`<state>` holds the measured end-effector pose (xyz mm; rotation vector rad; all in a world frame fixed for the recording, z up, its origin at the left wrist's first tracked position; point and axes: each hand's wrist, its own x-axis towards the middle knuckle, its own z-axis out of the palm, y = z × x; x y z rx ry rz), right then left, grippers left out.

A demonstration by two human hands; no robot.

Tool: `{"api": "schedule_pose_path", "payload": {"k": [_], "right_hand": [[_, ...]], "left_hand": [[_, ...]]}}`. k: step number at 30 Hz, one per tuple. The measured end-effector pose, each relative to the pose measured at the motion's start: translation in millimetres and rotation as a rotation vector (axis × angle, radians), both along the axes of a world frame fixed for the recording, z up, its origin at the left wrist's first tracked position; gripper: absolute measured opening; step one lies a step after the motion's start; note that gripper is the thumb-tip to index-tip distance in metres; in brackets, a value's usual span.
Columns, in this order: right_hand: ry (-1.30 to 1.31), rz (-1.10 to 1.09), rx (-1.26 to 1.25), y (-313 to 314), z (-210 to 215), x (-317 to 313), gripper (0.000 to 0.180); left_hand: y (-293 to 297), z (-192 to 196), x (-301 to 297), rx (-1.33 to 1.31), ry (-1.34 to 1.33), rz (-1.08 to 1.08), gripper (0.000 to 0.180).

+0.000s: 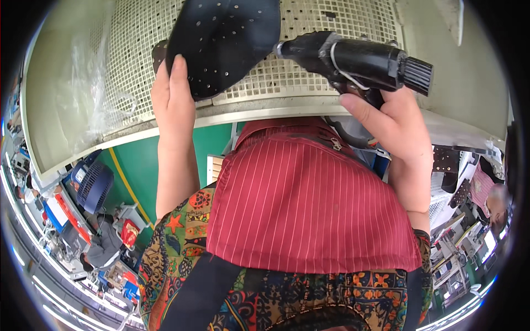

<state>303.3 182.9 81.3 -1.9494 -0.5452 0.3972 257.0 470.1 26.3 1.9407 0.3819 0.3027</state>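
At the far left of the work surface, my left hand (175, 102) is closed on the lower left edge of a black curved panel (226, 41) dotted with small metal studs. The panel is tilted up over the grid. Beside my left fingers shows a small dark piece (159, 54), partly hidden. My right hand (398, 124) wraps around the grip of a black pistol-shaped tool (364, 58) with a ribbed round end. Its narrow nozzle points left, close to the panel's right edge; I cannot tell whether they touch.
Under the panel lies a cream perforated grid (309, 77) inside a pale tray with a raised front rim (248, 105). Clear plastic film (91, 94) covers its left side. A blue fan (94, 185) stands on the left, and other people work at benches on both sides.
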Motion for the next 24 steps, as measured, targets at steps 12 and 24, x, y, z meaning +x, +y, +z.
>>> {"api": "schedule_pose_path", "payload": {"k": [12, 24], "right_hand": [[-0.037, 0.318, -0.071, 49, -28, 4, 0.039], [0.007, 0.353, -0.232, 43, -7, 14, 0.038]], "left_hand": [[-13, -23, -47, -0.149, -0.091, 0.051, 0.039], [-18, -18, -36, -0.038, -0.162, -0.032, 0.035]]}}
